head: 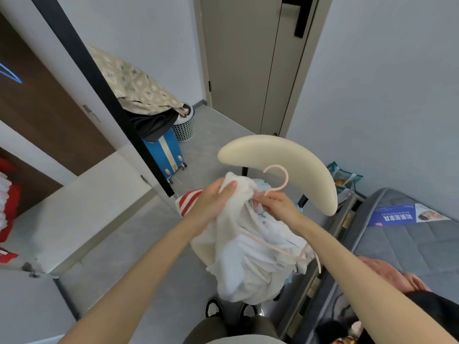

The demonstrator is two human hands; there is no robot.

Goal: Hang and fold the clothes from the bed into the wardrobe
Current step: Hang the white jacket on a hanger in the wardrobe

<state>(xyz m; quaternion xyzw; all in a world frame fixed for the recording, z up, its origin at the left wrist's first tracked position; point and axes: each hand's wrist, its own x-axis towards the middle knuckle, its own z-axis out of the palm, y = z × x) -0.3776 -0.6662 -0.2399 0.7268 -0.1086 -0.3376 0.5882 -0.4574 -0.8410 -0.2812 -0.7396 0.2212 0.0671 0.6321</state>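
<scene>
A white garment (pixel 250 254) hangs bunched in front of me over a cream chair (pixel 280 160). My left hand (pixel 213 199) grips the garment's upper left edge, thumb on top. My right hand (pixel 278 204) pinches the neck of a pale pink hanger (pixel 278 180) at the garment's collar; the hook sticks up and the hanger's arm runs down across the cloth. The open wardrobe (pixel 49 135) stands at the left. The bed (pixel 407 244) lies at the right with pink and dark clothes (pixel 395 274) on it.
A red-and-white striped item (pixel 188 199) lies behind my left hand. A blue suitcase (pixel 164 152) with patterned and black cloth piled on it and a white mesh bin (pixel 185 127) stand by the wall. A closed door (pixel 248 58) is straight ahead.
</scene>
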